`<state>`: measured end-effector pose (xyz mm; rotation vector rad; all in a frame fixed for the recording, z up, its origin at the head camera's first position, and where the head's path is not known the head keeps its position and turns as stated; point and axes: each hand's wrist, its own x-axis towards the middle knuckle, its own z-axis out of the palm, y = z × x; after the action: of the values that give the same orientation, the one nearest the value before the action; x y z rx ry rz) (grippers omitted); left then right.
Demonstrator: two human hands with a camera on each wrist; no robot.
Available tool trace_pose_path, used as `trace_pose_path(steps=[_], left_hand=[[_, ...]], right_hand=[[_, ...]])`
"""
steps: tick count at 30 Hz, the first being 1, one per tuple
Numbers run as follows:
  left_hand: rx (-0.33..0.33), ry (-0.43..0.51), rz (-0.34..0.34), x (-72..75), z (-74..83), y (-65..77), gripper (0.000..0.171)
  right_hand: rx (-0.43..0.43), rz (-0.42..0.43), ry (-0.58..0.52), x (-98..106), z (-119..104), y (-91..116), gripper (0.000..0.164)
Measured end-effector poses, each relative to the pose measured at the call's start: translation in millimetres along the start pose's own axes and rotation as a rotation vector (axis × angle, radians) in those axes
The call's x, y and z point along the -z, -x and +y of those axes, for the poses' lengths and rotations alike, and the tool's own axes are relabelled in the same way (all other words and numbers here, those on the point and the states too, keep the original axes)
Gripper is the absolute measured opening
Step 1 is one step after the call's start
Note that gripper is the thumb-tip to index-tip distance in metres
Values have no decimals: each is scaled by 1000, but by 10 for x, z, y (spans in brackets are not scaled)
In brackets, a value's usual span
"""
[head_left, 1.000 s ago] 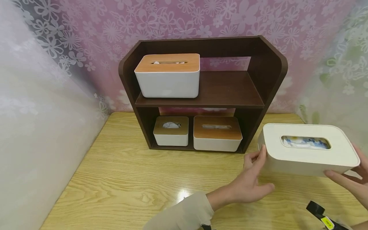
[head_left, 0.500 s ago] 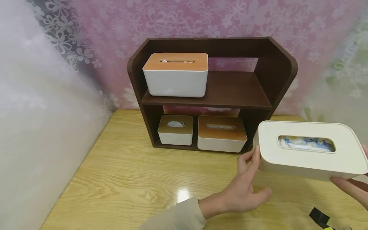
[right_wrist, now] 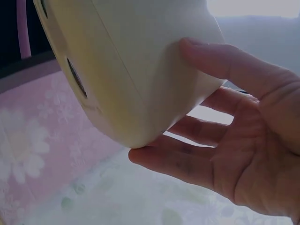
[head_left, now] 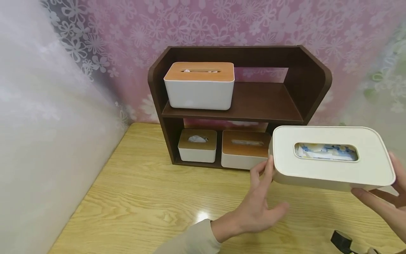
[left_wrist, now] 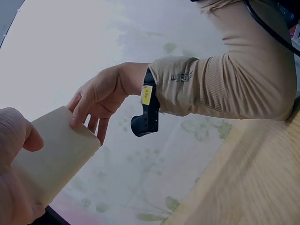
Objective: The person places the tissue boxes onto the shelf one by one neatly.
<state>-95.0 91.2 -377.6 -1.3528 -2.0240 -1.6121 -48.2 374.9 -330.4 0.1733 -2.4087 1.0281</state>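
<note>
A cream tissue box (head_left: 330, 173) with an oval slot is held up in front of the dark brown shelf's (head_left: 266, 100) lower right corner, overlapping it in the head view. Blue-and-white packaging shows through the slot. My right hand (head_left: 388, 203) grips the box's right end; in the right wrist view its thumb (right_wrist: 220, 58) lies on one side and fingers on the end and far side. My left hand (head_left: 253, 204) presses its fingers against the left end, the thumb spread free of the box. Both hands and the box's lower side show in the left wrist view.
A white tissue box with an orange-brown lid (head_left: 200, 93) stands upper left on the shelf. Below are a small tissue box (head_left: 197, 154) and a wider brown-lidded one (head_left: 239, 160), partly covered. The shelf stands on a wooden table (head_left: 142, 197) against a pink flowered backdrop (head_left: 133, 31).
The cream tissue box has come left, toward the shelf, and now overlaps its lower right corner in the head view. Both hands have moved with it. The camera view has shifted slightly left.
</note>
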Motion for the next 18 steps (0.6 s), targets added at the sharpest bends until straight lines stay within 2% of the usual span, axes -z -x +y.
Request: trace_pose_path(steps=[3,7,15,17,18], left_hand=[[68,28,16,52,11,33,112],[82,30,41,127,39,39,108],[-46,-13,100,296,77,5,107],[-93,-25,117,343,70,-22,108],[-117,-36,127,367,62,-37,109]], right_hand=[[41,3,-27,-54,-109,-39,100],[69,17,-61,-91,-249,-72,101],[79,25,-124,-170,-502,-130,98],[69,12,-202,-188,-570,-157,96],[88,11,-284,-206,-583,-175,94]])
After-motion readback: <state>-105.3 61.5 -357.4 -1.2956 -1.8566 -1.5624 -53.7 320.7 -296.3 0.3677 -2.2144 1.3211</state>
